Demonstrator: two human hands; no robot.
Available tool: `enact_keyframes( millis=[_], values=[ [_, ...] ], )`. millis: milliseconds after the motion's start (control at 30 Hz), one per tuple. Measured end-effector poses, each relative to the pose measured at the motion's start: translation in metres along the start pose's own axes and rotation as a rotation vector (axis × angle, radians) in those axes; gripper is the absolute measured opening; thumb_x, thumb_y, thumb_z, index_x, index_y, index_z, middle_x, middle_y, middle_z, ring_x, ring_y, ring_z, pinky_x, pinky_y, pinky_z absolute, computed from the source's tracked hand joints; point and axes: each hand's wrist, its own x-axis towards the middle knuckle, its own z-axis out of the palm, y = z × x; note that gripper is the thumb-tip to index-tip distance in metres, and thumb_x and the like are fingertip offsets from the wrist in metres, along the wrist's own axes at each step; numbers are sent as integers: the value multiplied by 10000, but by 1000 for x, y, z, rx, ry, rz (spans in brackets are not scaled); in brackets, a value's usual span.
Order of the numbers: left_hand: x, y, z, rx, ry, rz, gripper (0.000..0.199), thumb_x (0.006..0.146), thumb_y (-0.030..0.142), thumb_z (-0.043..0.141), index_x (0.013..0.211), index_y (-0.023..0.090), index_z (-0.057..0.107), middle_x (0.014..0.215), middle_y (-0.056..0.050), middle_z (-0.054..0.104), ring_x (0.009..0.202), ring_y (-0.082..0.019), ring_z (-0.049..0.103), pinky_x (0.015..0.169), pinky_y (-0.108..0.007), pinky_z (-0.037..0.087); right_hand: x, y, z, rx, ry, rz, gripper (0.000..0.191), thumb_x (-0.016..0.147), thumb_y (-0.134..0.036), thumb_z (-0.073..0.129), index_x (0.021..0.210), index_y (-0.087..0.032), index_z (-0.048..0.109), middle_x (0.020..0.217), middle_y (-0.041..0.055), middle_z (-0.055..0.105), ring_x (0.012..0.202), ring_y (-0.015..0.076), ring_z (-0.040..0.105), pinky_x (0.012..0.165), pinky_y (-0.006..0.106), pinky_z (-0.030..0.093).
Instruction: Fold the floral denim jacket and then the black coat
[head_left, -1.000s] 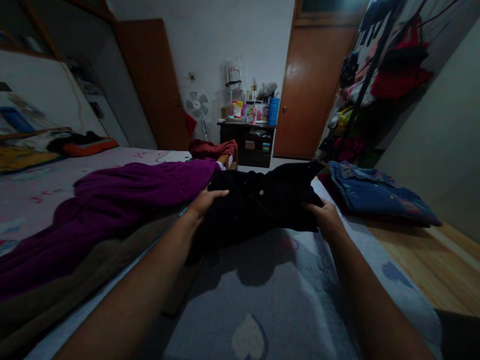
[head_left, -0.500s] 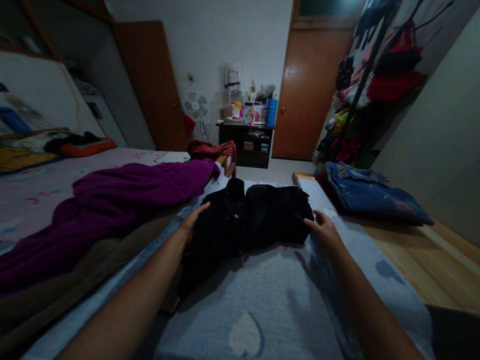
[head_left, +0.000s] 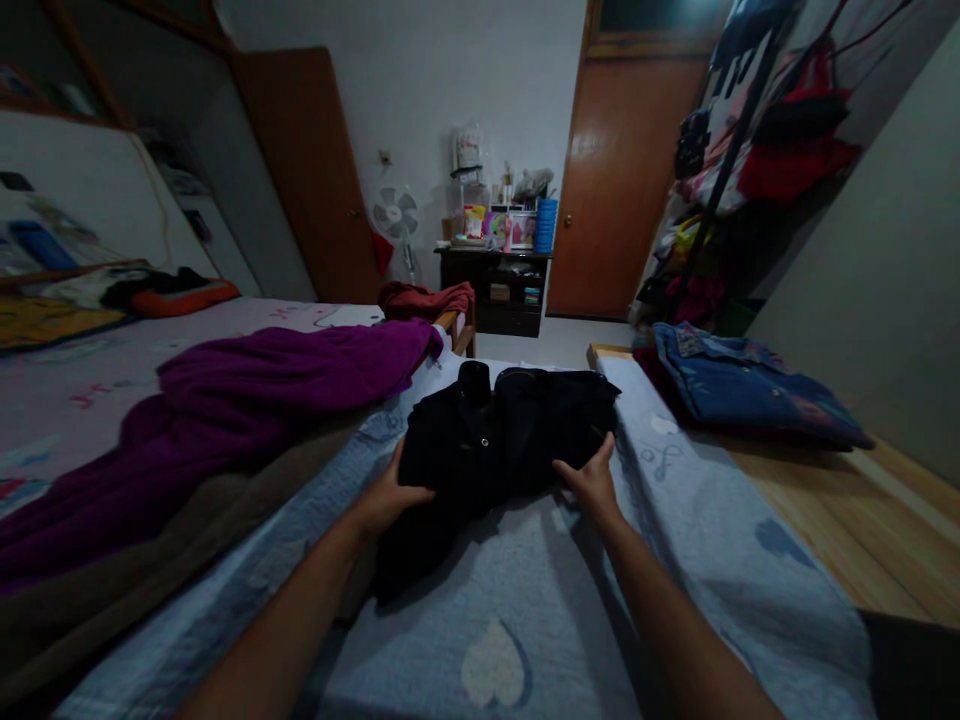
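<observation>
A black garment with a small shiny button is laid in a bunched shape across the middle of a blue patterned sheet. Its left side is touched by the left hand, whose thumb is laid over the dark cloth. Its near right edge is met by the right hand. In each grip, thumb and fingers are held well parted; whether cloth is pinched cannot be told. A purple cloth is spread to the left, and a folded denim garment is set to the far right, beside a wooden surface.
</observation>
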Motion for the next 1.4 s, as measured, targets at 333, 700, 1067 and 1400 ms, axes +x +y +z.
enact_keyframes(
  millis=[333, 700, 1067, 1400],
  values=[
    [44, 63, 19, 61, 299, 399, 675, 524, 15, 578, 1174, 188, 636, 905, -5, 689, 825, -183, 653, 829, -291, 534, 51, -46, -47, 324, 116, 129, 698, 624, -313, 590, 1294, -161, 468, 1049, 98, 654, 888, 247, 645, 742, 353, 551],
    [56, 80, 4, 931, 286, 486, 644, 645, 180, 542, 1289, 199, 549, 1046, -49, 670, 881, -221, 648, 832, -330, 515, 53, -67, -134, 118, -37, 307, 523, 649, -230, 563, 1168, -180, 597, 697, 10, 633, 587, 172, 589, 534, 267, 453],
    [45, 21, 20, 865, -382, 314, 972, 650, 135, 519, 1520, 206, 92, 1395, -96, 500, 1166, -230, 563, 994, -371, 436, -4, -89, -88, -845, -183, -312, 457, 848, -365, 538, 1256, -162, 574, 1411, 175, 439, 1324, 328, 362, 1081, 505, 259],
    [13, 62, 12, 482, -427, 179, 759, 637, 125, 475, 1384, 252, 442, 1237, -30, 623, 1010, -233, 630, 843, -335, 511, -18, -101, -43, -814, -762, -173, 361, 860, -144, 435, 1176, -156, 610, 1075, 145, 703, 1048, 279, 642, 1033, 495, 290]
  ],
)
